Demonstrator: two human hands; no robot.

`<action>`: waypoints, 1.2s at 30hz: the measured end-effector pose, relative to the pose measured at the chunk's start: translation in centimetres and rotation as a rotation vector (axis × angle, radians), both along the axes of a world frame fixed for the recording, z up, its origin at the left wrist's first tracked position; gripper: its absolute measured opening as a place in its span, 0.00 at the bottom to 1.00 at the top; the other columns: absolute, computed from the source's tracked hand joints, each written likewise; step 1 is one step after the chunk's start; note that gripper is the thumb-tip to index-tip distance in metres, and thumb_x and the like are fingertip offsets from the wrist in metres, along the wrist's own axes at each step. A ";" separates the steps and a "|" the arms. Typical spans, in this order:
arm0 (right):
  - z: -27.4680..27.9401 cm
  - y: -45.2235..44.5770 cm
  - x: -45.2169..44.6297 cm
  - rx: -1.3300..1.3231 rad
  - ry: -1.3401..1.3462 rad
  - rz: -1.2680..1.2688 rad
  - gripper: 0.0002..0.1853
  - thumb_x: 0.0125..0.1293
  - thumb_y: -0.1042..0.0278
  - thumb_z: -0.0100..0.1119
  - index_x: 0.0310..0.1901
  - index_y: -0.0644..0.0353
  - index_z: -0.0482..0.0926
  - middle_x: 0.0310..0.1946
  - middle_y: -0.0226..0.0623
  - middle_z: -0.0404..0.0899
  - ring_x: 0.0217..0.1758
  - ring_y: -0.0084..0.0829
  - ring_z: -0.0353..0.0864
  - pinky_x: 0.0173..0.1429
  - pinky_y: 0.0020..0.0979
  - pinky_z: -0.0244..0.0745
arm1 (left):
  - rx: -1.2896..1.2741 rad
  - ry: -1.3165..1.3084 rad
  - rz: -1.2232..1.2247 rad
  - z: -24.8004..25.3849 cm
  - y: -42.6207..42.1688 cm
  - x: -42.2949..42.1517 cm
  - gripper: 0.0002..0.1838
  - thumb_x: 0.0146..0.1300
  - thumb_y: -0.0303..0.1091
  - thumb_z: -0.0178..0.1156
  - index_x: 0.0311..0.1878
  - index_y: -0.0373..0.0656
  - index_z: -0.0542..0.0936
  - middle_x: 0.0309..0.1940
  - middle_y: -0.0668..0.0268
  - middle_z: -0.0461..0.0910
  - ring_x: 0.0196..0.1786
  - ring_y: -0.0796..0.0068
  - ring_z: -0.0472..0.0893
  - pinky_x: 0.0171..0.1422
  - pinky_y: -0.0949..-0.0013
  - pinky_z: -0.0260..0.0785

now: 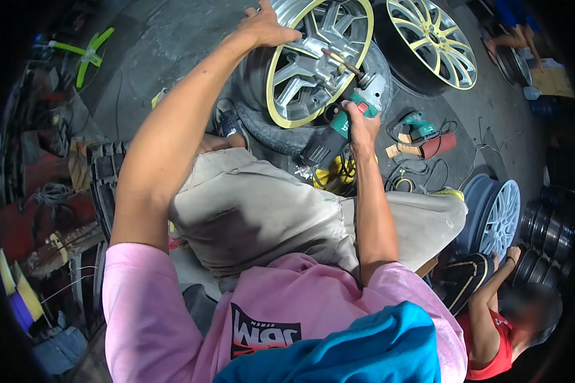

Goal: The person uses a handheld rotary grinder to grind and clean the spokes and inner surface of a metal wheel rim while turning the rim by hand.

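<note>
Here, the grinder (pixel 340 124) lies in the fingers (pixel 353 115) of the right hand (pixel 365 132).

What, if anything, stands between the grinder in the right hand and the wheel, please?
Nothing visible: the grinder in the right hand reaches over the wheel, and the left hand is off to the side.
</note>
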State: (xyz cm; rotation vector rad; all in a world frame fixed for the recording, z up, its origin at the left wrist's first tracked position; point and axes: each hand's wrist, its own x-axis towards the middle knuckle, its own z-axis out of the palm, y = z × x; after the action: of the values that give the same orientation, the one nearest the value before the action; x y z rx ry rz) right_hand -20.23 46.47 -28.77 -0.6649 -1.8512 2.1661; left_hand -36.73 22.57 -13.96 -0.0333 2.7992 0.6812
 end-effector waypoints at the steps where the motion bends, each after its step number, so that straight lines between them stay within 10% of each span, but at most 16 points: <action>1: 0.4 -0.4 0.1 -0.106 0.024 0.041 0.15 0.60 0.76 0.68 0.48 0.67 0.76 0.33 0.40 0.84 0.30 0.36 0.88 0.35 0.35 0.86 | 0.000 -0.002 0.002 0.0 0.0 0.0 0.75 0.46 0.63 0.74 0.83 0.31 0.36 0.81 0.29 0.43 0.84 0.38 0.51 0.86 0.54 0.51; 28: 0.9 -1.4 1.2 -0.230 0.011 0.041 0.20 0.57 0.79 0.70 0.51 0.67 0.75 0.34 0.41 0.84 0.30 0.33 0.87 0.35 0.34 0.84 | 0.032 0.082 -0.031 -1.6 -0.6 -1.0 0.74 0.45 0.64 0.75 0.82 0.28 0.43 0.80 0.31 0.50 0.83 0.37 0.53 0.86 0.52 0.50; 34: 3.5 -1.6 3.3 -0.184 -0.021 -0.001 0.16 0.61 0.78 0.67 0.50 0.69 0.75 0.34 0.44 0.85 0.32 0.36 0.87 0.37 0.36 0.86 | 0.261 -0.062 -0.265 3.7 0.0 -1.5 0.74 0.38 0.76 0.76 0.76 0.24 0.60 0.73 0.31 0.64 0.77 0.42 0.67 0.80 0.55 0.61; 36: 4.2 -0.9 4.2 -0.284 -0.027 0.010 0.15 0.61 0.79 0.66 0.49 0.70 0.75 0.36 0.45 0.85 0.33 0.37 0.88 0.38 0.36 0.87 | 0.194 0.242 -0.015 2.0 1.1 -3.4 0.75 0.36 0.79 0.75 0.73 0.21 0.64 0.68 0.34 0.72 0.72 0.47 0.74 0.75 0.57 0.68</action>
State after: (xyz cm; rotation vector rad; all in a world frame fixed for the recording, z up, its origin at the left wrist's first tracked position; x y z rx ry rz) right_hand -16.02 45.60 -24.60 -0.7419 -1.5753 2.4636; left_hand -40.10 23.67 -11.97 0.1144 2.9402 1.0119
